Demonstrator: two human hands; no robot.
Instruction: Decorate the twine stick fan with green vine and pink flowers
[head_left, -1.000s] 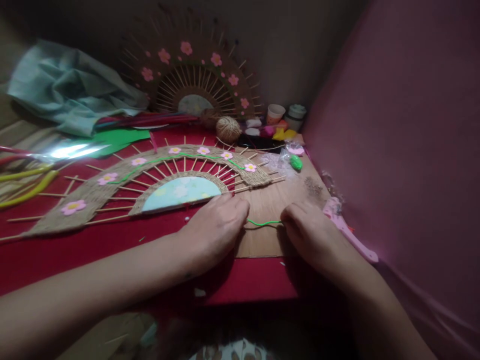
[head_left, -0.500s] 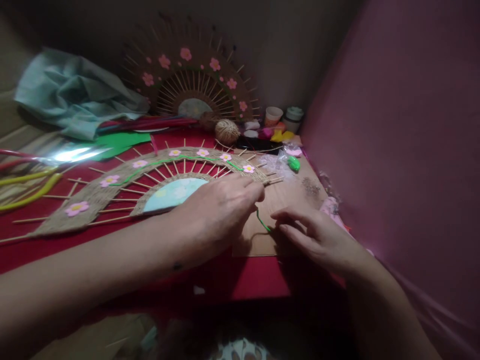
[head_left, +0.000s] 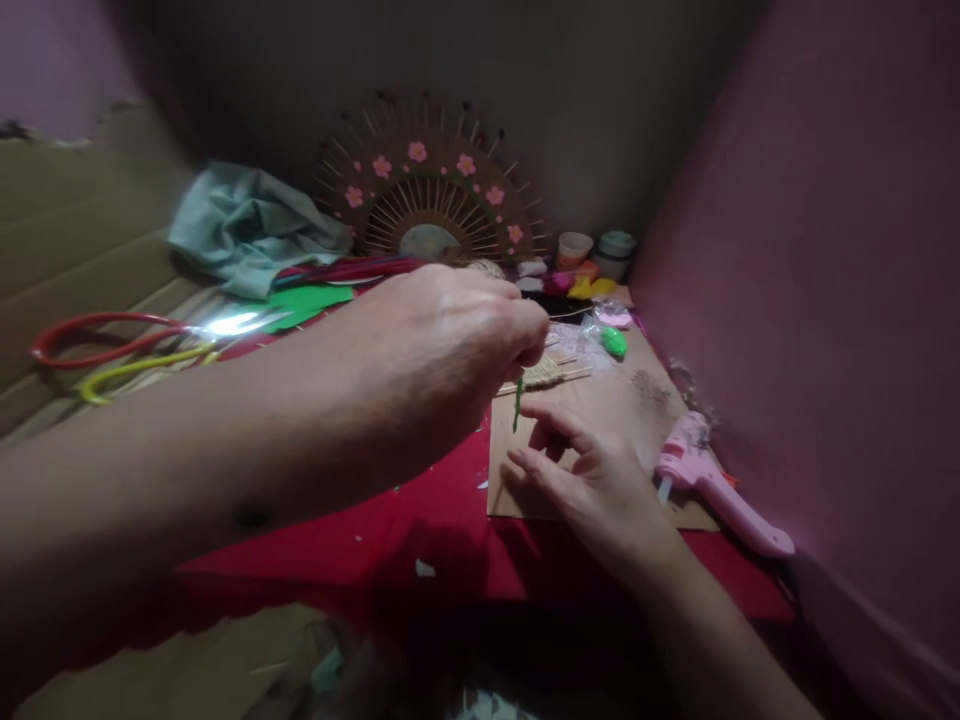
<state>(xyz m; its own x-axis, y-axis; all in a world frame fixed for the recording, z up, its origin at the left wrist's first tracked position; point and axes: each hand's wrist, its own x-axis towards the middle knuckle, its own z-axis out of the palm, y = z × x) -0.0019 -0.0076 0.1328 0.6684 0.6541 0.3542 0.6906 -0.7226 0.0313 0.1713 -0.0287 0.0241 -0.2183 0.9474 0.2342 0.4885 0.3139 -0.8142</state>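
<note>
My left hand (head_left: 457, 340) is raised above the table, its fingers pinched on the top of a thin green strand (head_left: 517, 400) that hangs down from them. My right hand (head_left: 592, 480) rests lower on a brown cardboard sheet (head_left: 600, 420), fingers spread and loosely curled, holding nothing, just right of the strand's lower end. Behind my left hand only the right tip of the woven fan piece (head_left: 544, 374) with wooden sticks shows; the rest is hidden by my arm.
A pink glue gun (head_left: 712, 485) lies right of my right hand. A second flowered fan (head_left: 431, 195) stands against the back wall, with small pots (head_left: 596, 250), a green lump (head_left: 613, 342), a teal cloth (head_left: 247, 225), green sheet (head_left: 307, 302), red and yellow loops (head_left: 112, 345). A pink wall is at the right.
My left hand has lifted from the table with the green strand, which now hangs down. My right hand has let go of it and opened. The view has tilted up and shifted.
</note>
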